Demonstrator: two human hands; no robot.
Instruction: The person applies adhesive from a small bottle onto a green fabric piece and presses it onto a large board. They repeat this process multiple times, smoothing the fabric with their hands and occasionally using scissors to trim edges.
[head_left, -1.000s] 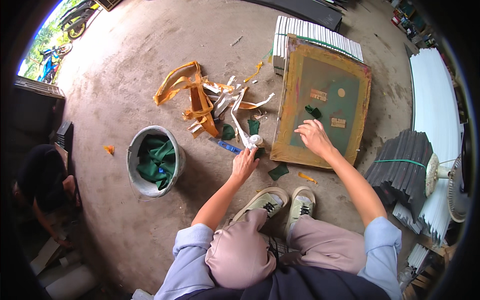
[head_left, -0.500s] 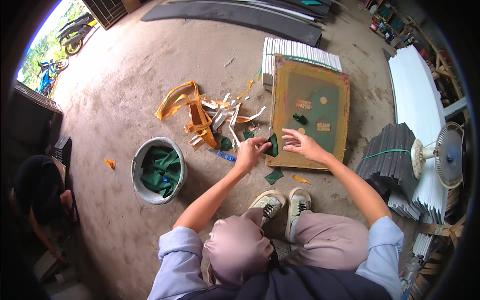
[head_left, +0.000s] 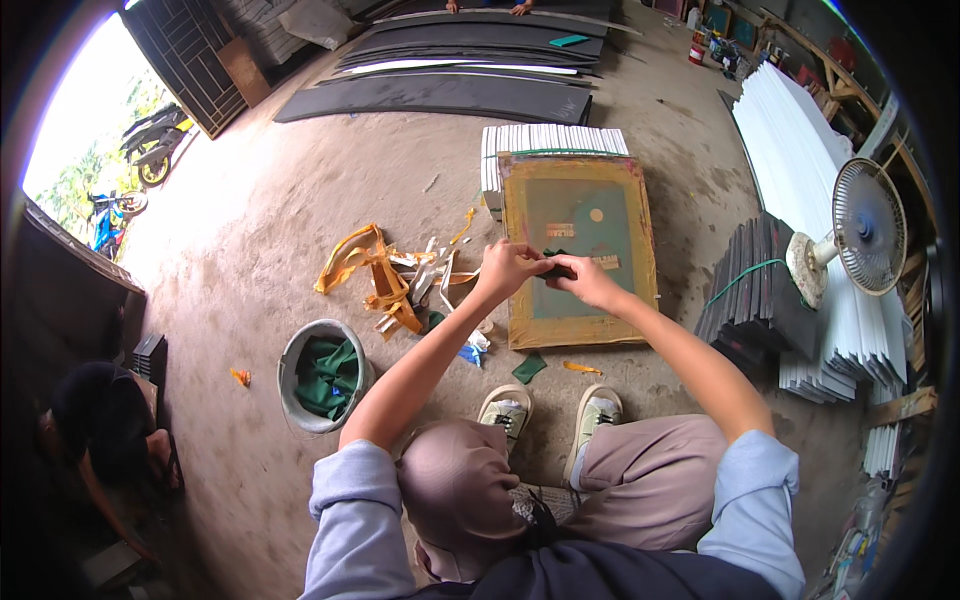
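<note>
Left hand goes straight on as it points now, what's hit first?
Likely the right hand, facing it across the dark green scrap where they meet; exact gap unclear.

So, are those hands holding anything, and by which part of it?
A small dark green scrap, seemingly pinched near its edges between left hand and right hand; exactly where each grip falls is hidden.

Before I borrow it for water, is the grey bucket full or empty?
Not empty: green cloth lies inside the grey bucket; how deep, I cannot tell.
</note>
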